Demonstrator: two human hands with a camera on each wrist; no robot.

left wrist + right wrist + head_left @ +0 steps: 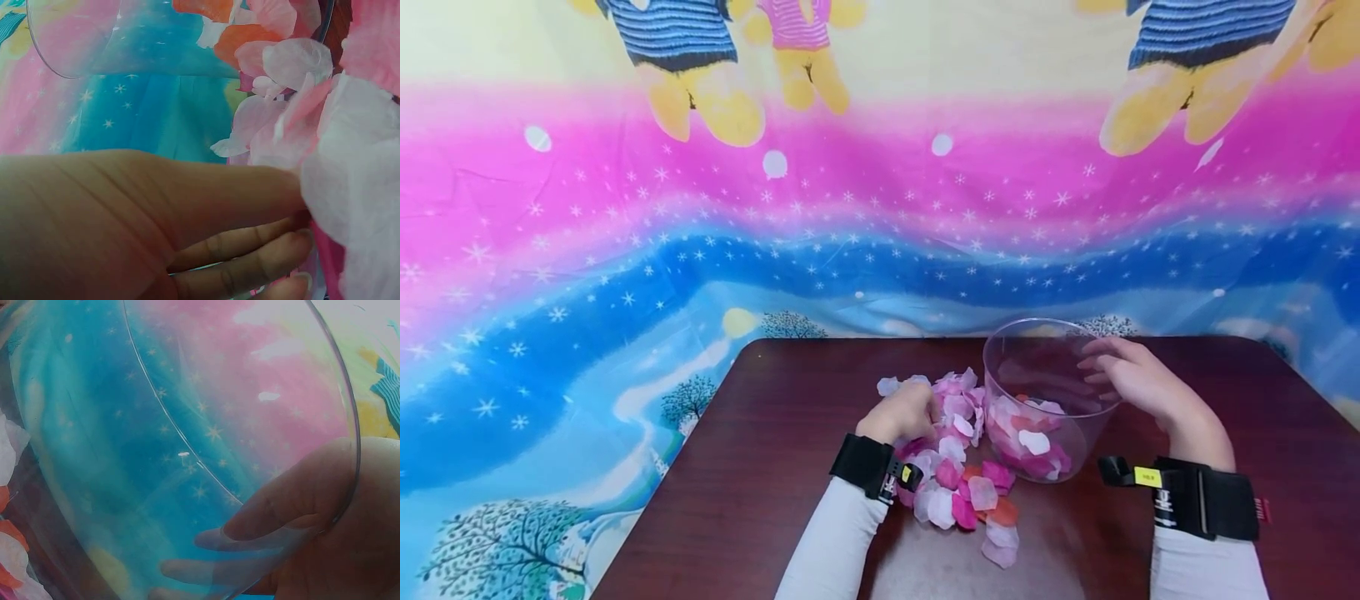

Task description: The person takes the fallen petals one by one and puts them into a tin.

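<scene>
Pink, white and orange flower petals [951, 475] lie in a loose heap near the middle of the table. My left hand [904, 414] is at the heap's left side, its fingers bent in among the petals. In the left wrist view the thumb [244, 194] presses against a bunch of white and pink petals [362, 162], with the other fingertips beneath. A clear plastic bucket [1086, 429] stands just right of the heap, more petals inside at its bottom. My right hand [1131, 375] rests at its right side near the rim, fingers loosely extended; they show through the clear wall [187, 456].
The dark reddish-brown table [760, 450] has rounded far corners. Behind it hangs a printed cloth [850, 225] with snowflakes and bears. A few petals [1000, 542] have strayed toward the near edge. Black straps [1206, 500] circle both wrists.
</scene>
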